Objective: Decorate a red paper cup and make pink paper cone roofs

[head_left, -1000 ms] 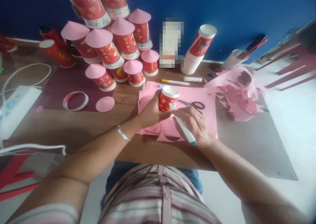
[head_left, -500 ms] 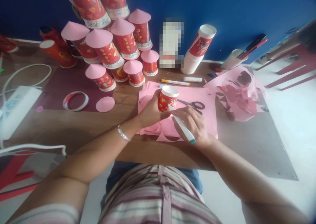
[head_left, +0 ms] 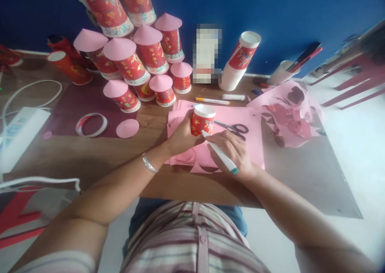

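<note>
"Looking down, what are the hands holding?"

"The left hand (head_left: 182, 136) is curling snugly round a small red paper cup (head_left: 203, 122) with a white rim. Some fingers are hiding behind it. The right hand (head_left: 232, 149) is pinching a long white marker (head_left: 221, 155) with a green end. Its tip is pointing at the cup's near side, at six o'clock. I cannot tell if it is touching."

"Where is the cup sitting?"

"It is standing or hanging over flat pink paper sheets (head_left: 254, 146); the bottom is hiding."

"How is somebody doing this well?"

"I'm guessing that holding firmly, but not squashing the thin paper, is helping. Pressing lightly is probably keeping lines neat, and wet ink is needing room from the thumb."

"What is getting in the way?"

"Dark-handled metal scissors (head_left: 231, 126) are lying just beside the cup at three o'clock. Torn-looking pink paper scraps (head_left: 297, 136) are piling up farther that way. A white pen with a yellow end (head_left: 212, 101) is lying at one o'clock. Red paper cups with pink cone hats (head_left: 164, 94) are crowding ten o'clock."
</note>
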`<action>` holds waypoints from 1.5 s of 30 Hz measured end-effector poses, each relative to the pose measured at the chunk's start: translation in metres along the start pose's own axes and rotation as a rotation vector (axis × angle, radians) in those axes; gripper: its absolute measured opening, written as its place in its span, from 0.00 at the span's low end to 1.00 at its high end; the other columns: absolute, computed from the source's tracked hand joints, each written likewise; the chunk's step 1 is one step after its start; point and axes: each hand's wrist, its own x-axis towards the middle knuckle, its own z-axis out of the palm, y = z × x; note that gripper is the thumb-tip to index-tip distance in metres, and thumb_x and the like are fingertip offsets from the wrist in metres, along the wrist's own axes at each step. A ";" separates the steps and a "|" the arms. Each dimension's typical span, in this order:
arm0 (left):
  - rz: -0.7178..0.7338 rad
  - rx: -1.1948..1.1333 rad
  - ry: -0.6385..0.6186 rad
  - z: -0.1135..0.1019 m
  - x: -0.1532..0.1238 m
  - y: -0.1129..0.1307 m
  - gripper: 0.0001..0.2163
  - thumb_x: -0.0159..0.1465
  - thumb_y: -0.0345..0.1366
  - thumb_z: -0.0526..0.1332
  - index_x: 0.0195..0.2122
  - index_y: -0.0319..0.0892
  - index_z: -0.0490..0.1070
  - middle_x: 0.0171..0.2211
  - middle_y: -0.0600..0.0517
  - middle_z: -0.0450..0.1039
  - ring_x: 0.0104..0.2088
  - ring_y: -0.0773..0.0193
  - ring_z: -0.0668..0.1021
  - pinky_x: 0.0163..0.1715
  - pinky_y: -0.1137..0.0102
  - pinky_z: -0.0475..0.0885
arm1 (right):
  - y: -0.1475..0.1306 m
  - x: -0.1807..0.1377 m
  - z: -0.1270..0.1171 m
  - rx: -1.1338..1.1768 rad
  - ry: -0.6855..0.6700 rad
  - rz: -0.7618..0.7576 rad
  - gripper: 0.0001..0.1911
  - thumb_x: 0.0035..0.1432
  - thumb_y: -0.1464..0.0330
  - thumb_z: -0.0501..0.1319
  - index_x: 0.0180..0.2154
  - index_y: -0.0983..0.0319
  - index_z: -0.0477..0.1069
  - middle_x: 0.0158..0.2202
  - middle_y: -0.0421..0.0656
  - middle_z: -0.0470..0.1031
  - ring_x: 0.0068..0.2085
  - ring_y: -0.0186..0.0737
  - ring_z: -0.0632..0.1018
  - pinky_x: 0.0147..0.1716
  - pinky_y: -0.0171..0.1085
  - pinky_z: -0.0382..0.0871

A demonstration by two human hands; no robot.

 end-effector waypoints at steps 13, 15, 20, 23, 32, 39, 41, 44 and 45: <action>-0.073 -0.198 -0.043 -0.006 0.001 -0.002 0.32 0.52 0.46 0.76 0.53 0.44 0.63 0.39 0.50 0.75 0.40 0.58 0.80 0.40 0.61 0.79 | 0.003 -0.001 0.002 -0.027 0.063 0.000 0.23 0.65 0.78 0.57 0.60 0.64 0.67 0.39 0.47 0.80 0.38 0.44 0.81 0.37 0.42 0.78; -0.085 -0.219 -0.049 -0.007 0.000 0.000 0.33 0.51 0.47 0.76 0.53 0.44 0.63 0.41 0.49 0.76 0.41 0.56 0.80 0.41 0.60 0.79 | 0.003 -0.001 0.002 -0.036 0.061 0.002 0.22 0.65 0.78 0.58 0.60 0.63 0.67 0.40 0.47 0.80 0.39 0.44 0.81 0.38 0.42 0.78; -0.112 -0.275 -0.072 -0.008 -0.001 0.005 0.32 0.53 0.44 0.76 0.55 0.45 0.64 0.45 0.47 0.77 0.45 0.54 0.81 0.42 0.59 0.79 | 0.005 -0.002 0.000 -0.058 0.072 0.009 0.17 0.68 0.74 0.58 0.57 0.64 0.68 0.40 0.48 0.80 0.39 0.44 0.81 0.38 0.43 0.79; -0.140 -0.314 -0.068 -0.009 -0.001 0.004 0.30 0.53 0.42 0.77 0.53 0.45 0.65 0.42 0.49 0.76 0.42 0.58 0.80 0.41 0.61 0.80 | 0.006 -0.003 0.000 -0.066 0.072 0.024 0.16 0.68 0.74 0.58 0.56 0.63 0.68 0.40 0.48 0.80 0.40 0.44 0.82 0.37 0.43 0.79; -0.150 -0.424 -0.082 -0.009 -0.001 0.005 0.30 0.52 0.38 0.77 0.52 0.45 0.64 0.40 0.52 0.75 0.39 0.62 0.80 0.40 0.64 0.80 | 0.008 -0.002 0.001 -0.129 0.084 0.058 0.16 0.65 0.77 0.60 0.53 0.61 0.68 0.39 0.45 0.81 0.38 0.42 0.82 0.37 0.41 0.79; -0.147 -0.463 -0.101 -0.010 -0.001 0.000 0.30 0.52 0.35 0.77 0.53 0.45 0.65 0.41 0.52 0.76 0.40 0.62 0.81 0.41 0.64 0.80 | 0.008 -0.003 0.001 -0.119 0.096 0.055 0.18 0.64 0.78 0.61 0.54 0.61 0.69 0.39 0.45 0.81 0.38 0.42 0.82 0.38 0.41 0.79; -0.150 -0.467 -0.110 -0.011 -0.001 -0.001 0.29 0.53 0.36 0.77 0.53 0.45 0.66 0.41 0.51 0.77 0.40 0.61 0.81 0.41 0.64 0.80 | 0.008 -0.003 0.001 -0.119 0.100 0.058 0.19 0.63 0.78 0.61 0.55 0.61 0.69 0.39 0.45 0.81 0.39 0.42 0.82 0.38 0.41 0.79; -0.150 -0.472 -0.124 -0.012 -0.001 -0.001 0.29 0.53 0.36 0.77 0.54 0.45 0.66 0.42 0.50 0.77 0.42 0.60 0.82 0.42 0.63 0.80 | 0.007 -0.003 0.001 -0.117 0.102 0.069 0.20 0.64 0.78 0.61 0.56 0.60 0.69 0.40 0.44 0.82 0.39 0.42 0.82 0.38 0.41 0.79; -0.150 -0.471 -0.126 -0.012 -0.001 0.000 0.29 0.53 0.36 0.76 0.54 0.45 0.67 0.43 0.50 0.78 0.42 0.59 0.82 0.42 0.63 0.80 | 0.007 -0.003 0.001 -0.120 0.103 0.075 0.20 0.64 0.78 0.61 0.56 0.60 0.69 0.40 0.44 0.82 0.39 0.42 0.82 0.38 0.41 0.79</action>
